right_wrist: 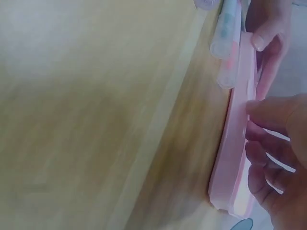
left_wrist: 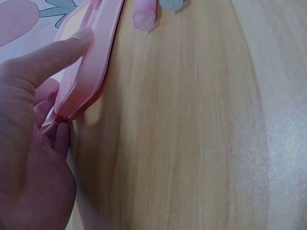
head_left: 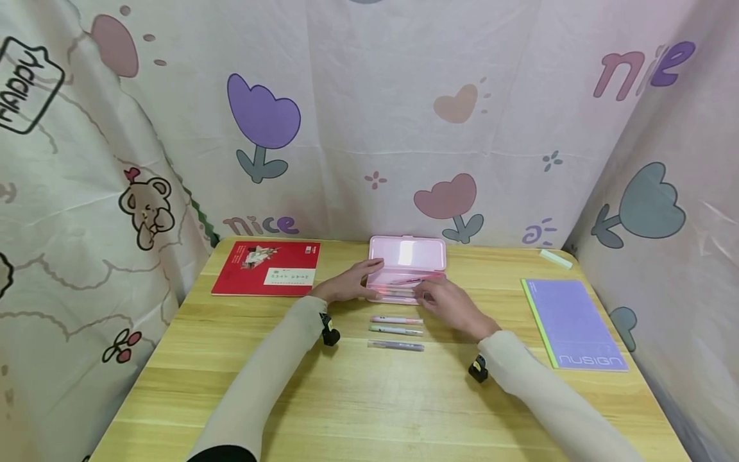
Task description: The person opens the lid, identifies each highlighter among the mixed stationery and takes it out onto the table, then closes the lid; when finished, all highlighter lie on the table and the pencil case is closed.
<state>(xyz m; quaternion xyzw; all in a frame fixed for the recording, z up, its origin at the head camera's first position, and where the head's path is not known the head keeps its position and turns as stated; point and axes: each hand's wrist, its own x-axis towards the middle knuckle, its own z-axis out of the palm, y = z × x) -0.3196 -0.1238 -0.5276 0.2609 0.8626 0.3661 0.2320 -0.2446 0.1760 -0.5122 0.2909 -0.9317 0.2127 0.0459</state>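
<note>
A pink pencil case (head_left: 383,252) stands with its lid folded back. Several pens (head_left: 395,292) lie inside, a reddish one slanting across the back. My left hand (head_left: 348,283) grips the case's left end, thumb at the front rim and fingers round the end in the left wrist view. My right hand (head_left: 450,303) reaches over the right part of the case with bent fingers. In the right wrist view its thumb is right at the rim; I cannot tell whether it pinches a pen. In front lie a pink-ended pen (head_left: 397,319), a green-ended pen (head_left: 396,330) and a greyish-purple pen (head_left: 396,346).
A red notebook (head_left: 231,273) lies at the back left of the wooden table (head_left: 392,410). On the right is a purple notebook (head_left: 577,321) with a green spine. A small pale block (head_left: 556,258) sits near the back right corner. Printed curtains (head_left: 369,115) surround the table.
</note>
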